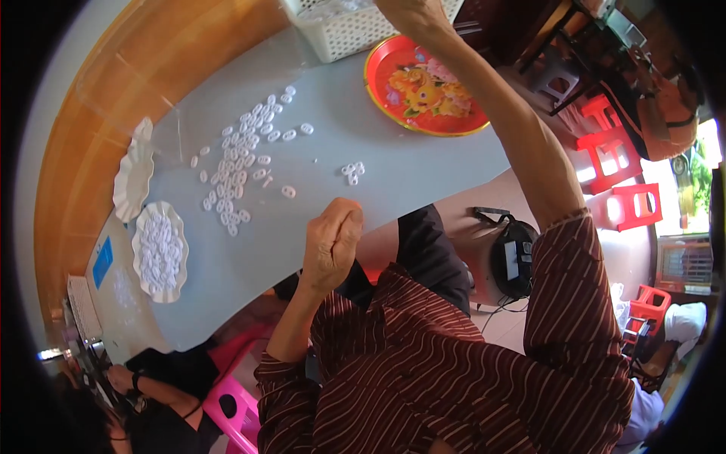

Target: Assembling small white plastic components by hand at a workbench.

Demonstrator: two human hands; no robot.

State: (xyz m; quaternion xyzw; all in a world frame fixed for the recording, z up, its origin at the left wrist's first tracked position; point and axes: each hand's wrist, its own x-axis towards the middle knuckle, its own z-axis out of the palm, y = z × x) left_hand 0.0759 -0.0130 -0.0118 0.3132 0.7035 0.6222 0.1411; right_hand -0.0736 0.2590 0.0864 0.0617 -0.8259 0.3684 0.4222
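Note:
My left hand [332, 244] is closed in a fist at the near edge of the grey table [227, 291]. Whatever it may hold is hidden inside the fingers. Just beyond it lies a small cluster of white oval plastic pieces [352, 173]. Farther left spreads a loose pile of similar white oval pieces with slots [240, 157]. My right arm stretches far forward over a round red tray with a flower pattern [384, 74]. At the top edge, my right hand [414, 15] is beside a white perforated basket [344, 41]; its fingers are cut off by the picture's edge.
A scalloped white dish [182, 253] full of small white pieces stands at the left, with another white dish [130, 175] behind it. A blue card [101, 262] lies nearby. A black bag [514, 257] and red stools [609, 155] are at the right. Another person sits lower left.

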